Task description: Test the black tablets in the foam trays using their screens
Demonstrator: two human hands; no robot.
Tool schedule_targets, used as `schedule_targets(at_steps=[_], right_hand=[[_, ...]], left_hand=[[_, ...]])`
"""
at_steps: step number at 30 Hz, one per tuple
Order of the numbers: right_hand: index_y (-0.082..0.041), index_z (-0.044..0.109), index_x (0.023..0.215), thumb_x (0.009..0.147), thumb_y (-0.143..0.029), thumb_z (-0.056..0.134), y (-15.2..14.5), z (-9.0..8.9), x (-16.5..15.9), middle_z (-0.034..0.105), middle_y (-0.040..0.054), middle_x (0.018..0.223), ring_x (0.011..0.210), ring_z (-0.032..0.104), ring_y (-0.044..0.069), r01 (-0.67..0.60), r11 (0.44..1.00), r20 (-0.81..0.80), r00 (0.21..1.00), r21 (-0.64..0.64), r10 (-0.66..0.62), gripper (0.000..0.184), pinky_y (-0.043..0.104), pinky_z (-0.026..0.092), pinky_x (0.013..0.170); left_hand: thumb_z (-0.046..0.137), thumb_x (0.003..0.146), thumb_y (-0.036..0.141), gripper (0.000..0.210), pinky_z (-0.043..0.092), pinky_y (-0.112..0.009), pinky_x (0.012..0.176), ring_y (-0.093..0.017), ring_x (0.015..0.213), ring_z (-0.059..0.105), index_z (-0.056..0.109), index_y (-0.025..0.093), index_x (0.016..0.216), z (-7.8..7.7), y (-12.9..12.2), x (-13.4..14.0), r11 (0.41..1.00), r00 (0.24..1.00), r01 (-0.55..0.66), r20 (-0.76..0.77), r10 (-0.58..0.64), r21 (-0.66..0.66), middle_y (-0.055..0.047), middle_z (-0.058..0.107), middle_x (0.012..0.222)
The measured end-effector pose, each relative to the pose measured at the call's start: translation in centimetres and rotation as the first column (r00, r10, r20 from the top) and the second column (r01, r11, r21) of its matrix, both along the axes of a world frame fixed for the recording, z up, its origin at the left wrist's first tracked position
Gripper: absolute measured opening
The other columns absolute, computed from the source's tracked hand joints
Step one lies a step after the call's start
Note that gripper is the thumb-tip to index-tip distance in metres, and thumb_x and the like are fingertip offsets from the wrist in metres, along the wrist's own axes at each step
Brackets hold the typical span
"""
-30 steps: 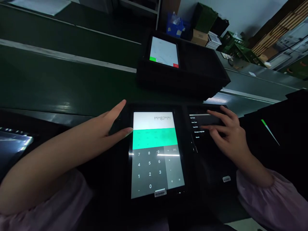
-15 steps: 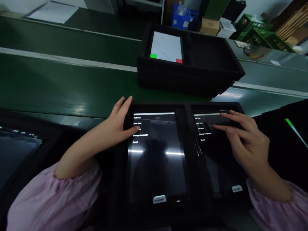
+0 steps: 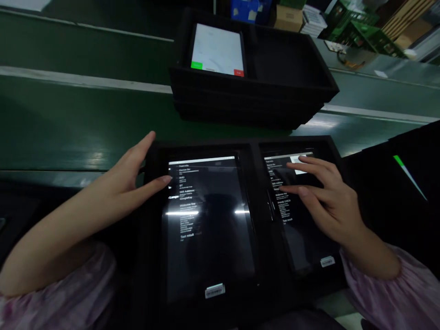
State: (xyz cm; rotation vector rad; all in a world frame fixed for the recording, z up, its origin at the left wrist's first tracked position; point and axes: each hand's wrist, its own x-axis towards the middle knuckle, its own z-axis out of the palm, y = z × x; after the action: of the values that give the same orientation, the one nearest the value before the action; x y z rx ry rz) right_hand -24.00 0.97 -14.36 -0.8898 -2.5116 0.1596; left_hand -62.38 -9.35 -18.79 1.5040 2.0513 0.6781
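Observation:
Two dark-screened tablets lie side by side in a black foam tray [image 3: 256,192]. The left tablet [image 3: 216,247] shows a list of white text and has a barcode label [image 3: 215,290] near its bottom edge. At its upper left edge is my left hand [image 3: 137,176], fingers apart, the thumb tip at the screen's border. Over the upper part of the right tablet [image 3: 305,247] is my right hand [image 3: 326,197], its fingers stretched out and spread. A fingertip is at the text on that screen; whether it touches I cannot tell. Neither hand holds anything.
Behind stands a stack of black trays [image 3: 240,98]; the top one holds a tablet with a white screen [image 3: 218,48]. Green work surface [image 3: 85,121] runs along the left. Far right are green crates [image 3: 371,43] and a cardboard box [image 3: 288,18]. Dark trays stand at right.
Both screens have switched from a short menu to a longer text list, with a white square on the right one. My left hand has drawn back leftward; the view has shifted.

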Motion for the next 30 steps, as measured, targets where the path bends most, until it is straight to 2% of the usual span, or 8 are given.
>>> schedule_targets(at_steps=[5,8,12,16,18,21,24,30], right_hand=[[-0.037,0.082,0.115,0.105,-0.030,0.054,-0.1,-0.4,-0.2,0.063,0.0005,0.151,0.150,0.045,0.033,-0.143,0.989,0.062,0.988,-0.027,0.144,0.030,0.063,0.046,0.119],[-0.033,0.083,0.113,0.104,-0.027,0.056,0.0,-0.7,-0.1,0.061,0.0025,0.155,0.156,0.038,0.035,-0.166,0.986,0.063,0.984,-0.001,0.166,0.028,0.064,0.044,0.121],[-0.029,0.084,0.093,0.102,-0.018,0.058,0.2,-0.5,0.1,0.075,0.0029,0.133,0.148,0.051,0.032,-0.043,0.997,0.000,0.999,0.061,0.043,0.029,0.058,0.052,0.116],[-0.029,0.083,0.091,0.104,-0.021,0.054,-0.2,-0.1,-0.3,0.079,0.0036,0.121,0.138,0.062,0.032,0.103,0.993,-0.100,0.990,0.053,-0.098,0.033,0.059,0.055,0.111],[-0.031,0.083,0.091,0.105,-0.024,0.053,-0.4,0.0,-0.8,0.079,0.0032,0.120,0.136,0.063,0.033,0.129,0.991,-0.121,0.985,0.034,-0.124,0.034,0.060,0.053,0.113],[-0.034,0.082,0.090,0.106,-0.027,0.053,-0.6,0.0,-1.2,0.079,0.0023,0.119,0.135,0.064,0.033,0.125,0.992,-0.137,0.983,0.016,-0.122,0.034,0.061,0.050,0.115],[-0.034,0.082,0.094,0.106,-0.028,0.051,-0.4,-0.2,-1.1,0.078,0.0028,0.122,0.138,0.062,0.035,0.143,0.990,-0.128,0.982,0.006,-0.141,0.034,0.064,0.047,0.117],[-0.028,0.083,0.108,0.107,-0.032,0.052,0.8,-0.9,-0.2,0.073,0.0081,0.135,0.142,0.056,0.038,0.159,0.973,-0.036,0.987,0.168,-0.155,0.031,0.066,0.047,0.115]], left_hand=[[0.053,0.090,0.072,0.095,0.035,-0.053,0.126,-0.033,0.159,0.034,0.013,0.039,0.169,-0.6,-0.3,-0.7,1.000,1.000,0.015,0.014,-0.015,0.005,0.001,0.022,0.179],[0.054,0.090,0.071,0.094,0.037,-0.056,0.125,-0.036,0.158,0.036,0.014,0.040,0.169,-0.6,-0.5,-0.7,1.000,1.000,0.008,-0.008,-0.008,-0.029,0.001,0.022,0.179],[0.050,0.086,0.072,0.102,0.035,-0.059,0.124,-0.041,0.158,0.034,0.013,0.029,0.171,0.3,-0.5,-0.2,0.998,1.000,0.012,-0.022,-0.013,-0.069,-0.005,0.019,0.180],[0.045,0.083,0.070,0.106,0.028,-0.056,0.129,-0.037,0.164,0.020,0.012,0.020,0.171,1.7,-0.3,0.2,0.987,0.995,0.100,0.018,-0.099,-0.128,-0.006,0.014,0.180],[0.048,0.084,0.067,0.104,0.030,-0.054,0.129,-0.036,0.165,0.017,0.013,0.022,0.171,1.7,-0.2,0.5,0.986,0.994,0.112,0.009,-0.112,-0.121,-0.005,0.016,0.180],[0.056,0.085,0.064,0.101,0.034,-0.056,0.126,-0.038,0.164,0.020,0.017,0.026,0.171,1.0,0.1,1.6,0.998,0.995,0.033,-0.090,-0.038,-0.052,-0.009,0.022,0.179],[0.066,0.080,0.071,0.113,0.036,-0.059,0.124,-0.043,0.164,0.017,0.014,0.028,0.171,0.5,0.2,2.8,0.999,0.988,-0.036,-0.152,0.034,-0.010,-0.012,0.017,0.179],[0.050,0.085,0.082,0.112,0.036,-0.057,0.124,-0.041,0.158,0.031,0.014,0.019,0.170,1.1,0.2,2.7,0.995,0.993,-0.095,-0.071,0.097,0.027,-0.016,0.018,0.179]])
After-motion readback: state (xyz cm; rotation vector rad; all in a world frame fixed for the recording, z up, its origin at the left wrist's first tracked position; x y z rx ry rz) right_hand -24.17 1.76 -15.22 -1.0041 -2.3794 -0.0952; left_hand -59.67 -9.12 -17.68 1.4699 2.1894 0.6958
